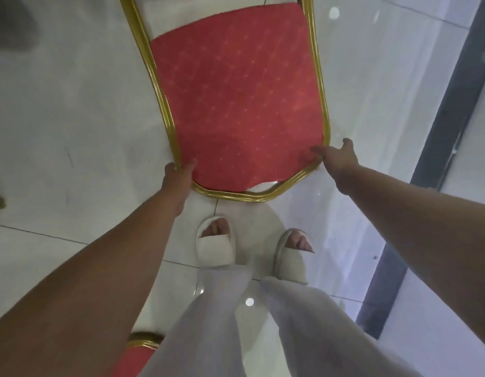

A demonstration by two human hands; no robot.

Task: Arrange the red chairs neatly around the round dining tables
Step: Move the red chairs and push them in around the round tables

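Fingers of left hand round frame of red chair; right hand spread, perhaps touching it

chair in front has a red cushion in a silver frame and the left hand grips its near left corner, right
Not quite: the frame is gold, not silver. The head view shows the red cushion in a gold frame, and the left hand grips its near left corner.
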